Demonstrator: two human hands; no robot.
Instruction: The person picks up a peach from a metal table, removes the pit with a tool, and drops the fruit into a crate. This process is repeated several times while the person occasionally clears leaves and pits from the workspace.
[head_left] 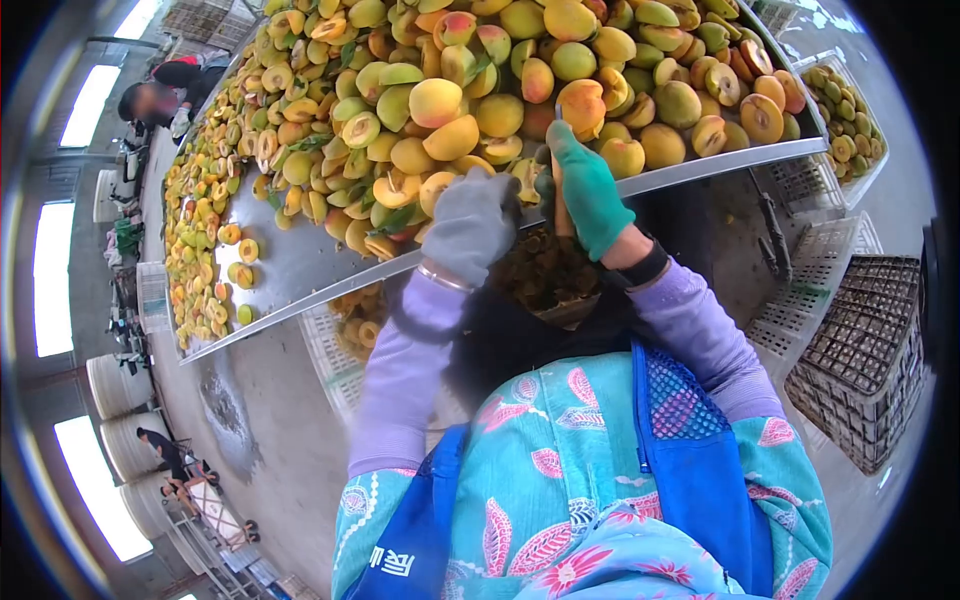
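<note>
A grey glove covers my left hand (470, 226), whose fingers are curled at the near edge of a metal table (290, 245). A yellow-green peach (525, 178) shows at its fingertips, partly hidden by the hand. To the right, my right hand (590, 190) in a green glove grips a knife (562, 205). The knife's wooden handle runs down past the palm, and its short blade points up toward the fruit. A large pile of yellow peaches (436, 102), many cut in half, some with pits showing, lies just beyond both hands.
Below the table edge, a container of fruit pieces (548, 268) stands between my arms. White plastic crates (805, 300) and a dirty stacked crate (860, 345) are at the right. Another crate (845, 125) holds fruit. A person (165, 100) stands at the far left end of the table.
</note>
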